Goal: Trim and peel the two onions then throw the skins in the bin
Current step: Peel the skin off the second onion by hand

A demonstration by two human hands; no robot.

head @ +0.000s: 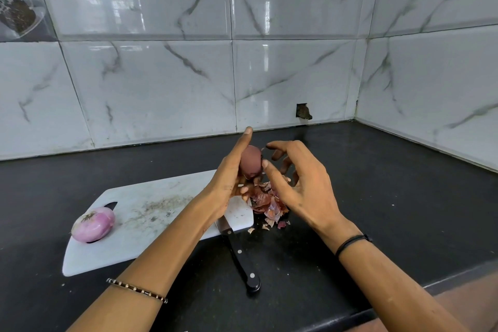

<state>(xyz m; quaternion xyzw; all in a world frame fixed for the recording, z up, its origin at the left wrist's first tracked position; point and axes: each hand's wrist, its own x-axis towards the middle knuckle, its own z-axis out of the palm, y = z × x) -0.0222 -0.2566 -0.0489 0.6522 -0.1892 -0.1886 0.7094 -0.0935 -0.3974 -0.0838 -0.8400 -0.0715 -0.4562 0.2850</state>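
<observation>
A dark onion [250, 162] is held in the left hand [229, 180], fingers curled round it, over the skins [269, 205]. It is touched by the right hand [301, 188] (fingers spread apart). A peeled onion [93, 224] is seen on the board [161, 197].

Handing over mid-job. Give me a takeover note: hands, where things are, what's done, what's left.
Hands: the left hand holds the second onion up above the skins, index finger straight. The right hand is open beside it, thumb at the onion's side.
Things: the peeled onion lies on the left end of the cutting board. The knife lies flat, blade on the board, handle on the counter. The skins are piled at the board's right edge.
Done: one onion peeled.
Left: finish skinning the held onion, which seems to have dark skin on it, then bin the skins. No bin is in view.
</observation>
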